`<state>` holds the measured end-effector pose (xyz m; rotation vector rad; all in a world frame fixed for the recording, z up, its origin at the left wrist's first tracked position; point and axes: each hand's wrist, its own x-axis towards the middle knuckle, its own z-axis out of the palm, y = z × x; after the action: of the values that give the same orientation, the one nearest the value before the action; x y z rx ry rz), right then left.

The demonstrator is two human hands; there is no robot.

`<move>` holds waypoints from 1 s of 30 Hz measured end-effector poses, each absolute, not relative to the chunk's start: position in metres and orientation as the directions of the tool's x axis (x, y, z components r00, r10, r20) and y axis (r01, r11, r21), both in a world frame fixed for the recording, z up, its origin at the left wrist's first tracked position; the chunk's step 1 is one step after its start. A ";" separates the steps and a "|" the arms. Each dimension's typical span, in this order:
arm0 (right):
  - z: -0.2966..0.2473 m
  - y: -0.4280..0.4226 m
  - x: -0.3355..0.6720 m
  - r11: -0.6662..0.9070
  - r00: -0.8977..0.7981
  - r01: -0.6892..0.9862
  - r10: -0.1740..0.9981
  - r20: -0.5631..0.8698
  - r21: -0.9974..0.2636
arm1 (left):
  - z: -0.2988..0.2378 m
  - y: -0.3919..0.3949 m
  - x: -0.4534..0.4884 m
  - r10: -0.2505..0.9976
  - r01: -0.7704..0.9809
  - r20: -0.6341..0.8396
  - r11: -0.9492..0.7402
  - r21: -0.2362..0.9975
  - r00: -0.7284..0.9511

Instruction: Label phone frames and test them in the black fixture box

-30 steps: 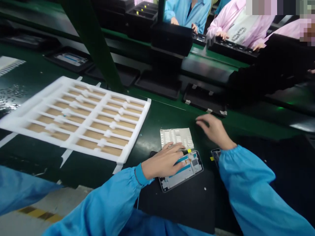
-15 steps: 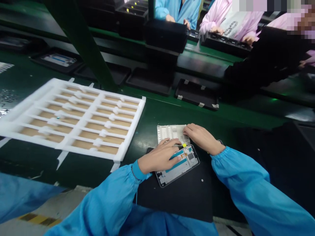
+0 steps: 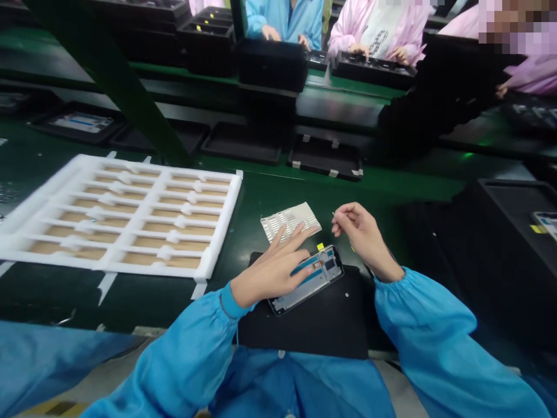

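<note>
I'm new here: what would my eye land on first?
Likely the big white frame with rows of brown-bottomed slots, at left on the green table. Then the phone on the black mat, partly under the spread left hand, with a silver-striped sheet just beyond. To its right hovers the right hand, pinched, perhaps on something too small to make out.

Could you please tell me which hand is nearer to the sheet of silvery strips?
Left. The left hand reaches over the near edge of the sheet, while the right hand is off to its right, with a gap between.
</note>
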<state>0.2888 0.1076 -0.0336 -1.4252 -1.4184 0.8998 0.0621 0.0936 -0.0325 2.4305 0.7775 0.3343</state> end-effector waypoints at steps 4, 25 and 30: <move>0.000 0.055 0.288 0.029 0.042 0.230 0.998 0.040 -0.973 | 0.002 0.076 0.061 0.602 0.542 -0.082 -0.642 0.542 0.795; -0.001 -0.010 0.285 0.130 -0.133 0.505 0.988 0.072 -0.853 | -0.015 0.043 0.070 0.659 0.365 0.443 -0.727 0.581 0.608; -0.016 -0.014 0.289 0.210 -0.132 0.599 0.978 0.163 -0.773 | -0.019 0.042 0.067 0.669 0.426 0.405 -0.725 0.542 0.624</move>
<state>0.2886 -0.0141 -0.0162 -1.4672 -1.8188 0.7233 0.0673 0.0424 -0.0191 2.4532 0.8704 0.8429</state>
